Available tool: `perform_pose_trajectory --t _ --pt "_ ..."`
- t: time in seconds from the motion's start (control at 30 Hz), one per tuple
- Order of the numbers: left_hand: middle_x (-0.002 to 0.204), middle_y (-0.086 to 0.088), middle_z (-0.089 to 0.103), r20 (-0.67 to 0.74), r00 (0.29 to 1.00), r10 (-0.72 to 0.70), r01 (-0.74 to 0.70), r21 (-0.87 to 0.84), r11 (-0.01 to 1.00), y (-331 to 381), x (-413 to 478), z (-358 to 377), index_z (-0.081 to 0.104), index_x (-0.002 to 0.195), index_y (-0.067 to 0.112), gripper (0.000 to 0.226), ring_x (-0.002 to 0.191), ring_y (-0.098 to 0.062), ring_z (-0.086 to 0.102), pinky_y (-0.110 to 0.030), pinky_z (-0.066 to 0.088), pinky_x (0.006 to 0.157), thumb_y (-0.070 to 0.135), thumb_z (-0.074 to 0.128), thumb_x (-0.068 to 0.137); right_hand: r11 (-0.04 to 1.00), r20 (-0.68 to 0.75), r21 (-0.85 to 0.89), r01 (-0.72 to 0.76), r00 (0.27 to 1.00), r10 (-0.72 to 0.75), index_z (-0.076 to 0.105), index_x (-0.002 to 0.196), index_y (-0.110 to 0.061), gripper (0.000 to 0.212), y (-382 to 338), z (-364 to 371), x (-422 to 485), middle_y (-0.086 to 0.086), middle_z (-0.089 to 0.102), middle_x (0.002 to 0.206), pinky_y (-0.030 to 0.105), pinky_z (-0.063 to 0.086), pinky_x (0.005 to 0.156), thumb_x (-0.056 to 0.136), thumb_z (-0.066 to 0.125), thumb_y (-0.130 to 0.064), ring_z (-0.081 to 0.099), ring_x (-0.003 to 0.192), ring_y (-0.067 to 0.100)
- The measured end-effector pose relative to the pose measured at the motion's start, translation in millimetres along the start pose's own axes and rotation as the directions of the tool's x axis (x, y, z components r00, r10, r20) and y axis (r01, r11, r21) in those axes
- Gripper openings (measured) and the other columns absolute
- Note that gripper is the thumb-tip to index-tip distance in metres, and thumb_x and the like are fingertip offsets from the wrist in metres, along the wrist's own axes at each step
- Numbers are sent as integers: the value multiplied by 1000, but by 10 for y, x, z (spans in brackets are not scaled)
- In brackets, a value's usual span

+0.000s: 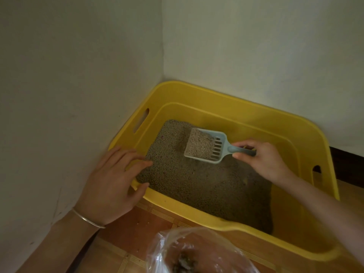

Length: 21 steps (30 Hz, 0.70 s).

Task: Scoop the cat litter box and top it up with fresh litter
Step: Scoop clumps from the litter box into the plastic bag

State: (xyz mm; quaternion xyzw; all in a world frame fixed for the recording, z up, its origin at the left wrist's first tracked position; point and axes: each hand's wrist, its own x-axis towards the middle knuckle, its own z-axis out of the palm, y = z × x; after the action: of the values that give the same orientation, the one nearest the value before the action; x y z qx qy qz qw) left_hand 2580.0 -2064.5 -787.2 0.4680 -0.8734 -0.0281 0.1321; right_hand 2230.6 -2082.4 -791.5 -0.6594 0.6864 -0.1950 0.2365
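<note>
Yellow box (307, 134) sits in a wall corner on the floor, litter (197, 184) banked toward its left end. Right hand (264, 160) pinches the scoop (204, 145) by its thin handle, blade loaded and held level above the bed. Left hand (116, 178) lies open, fingers spread, on the near-left rim. Load looks light, loose and quick to spill; handle probably flexes, so grip nearer the blade. Bag (197, 251) waits close by, open.
</note>
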Motion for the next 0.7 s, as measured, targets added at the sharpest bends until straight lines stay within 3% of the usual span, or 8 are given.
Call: perform_pose_trajectory --t 0.17,0.4,0.57,0.7 --pt "112 3 63 18 1000 -7 7 12 1000 -4 6 -1 67 112 22 45 114 -21 53 -38 26 109 47 48 80 998 -23 56 6 1000 -5 66 105 -27 27 9 -66 -94 -15 60 93 8 34 66 79 70 -24 51 83 -3" --pt "112 4 62 32 999 -9 9 17 1000 -21 1 5 66 112 24 45 113 -21 54 -40 28 108 48 47 80 996 -65 83 17 998 -12 63 99 -31 24 -37 -163 -178 -24 57 89 4 35 65 78 71 -23 52 82 -5" --pt "109 1 63 9 1000 -6 5 27 1000 -18 0 19 67 111 23 44 110 -23 56 -41 29 107 47 48 79 999 -60 37 -6 998 9 65 100 -29 23 -59 -291 -344 -19 59 90 6 35 63 78 71 -23 53 80 -4" --pt "109 2 63 2 1000 15 -15 27 1000 -16 -24 14 67 112 22 45 109 -22 55 -42 29 106 46 46 80 996 27 -65 -64 997 66 65 103 -29 22 -20 -444 -644 -14 61 97 13 35 69 82 67 -25 53 90 4"
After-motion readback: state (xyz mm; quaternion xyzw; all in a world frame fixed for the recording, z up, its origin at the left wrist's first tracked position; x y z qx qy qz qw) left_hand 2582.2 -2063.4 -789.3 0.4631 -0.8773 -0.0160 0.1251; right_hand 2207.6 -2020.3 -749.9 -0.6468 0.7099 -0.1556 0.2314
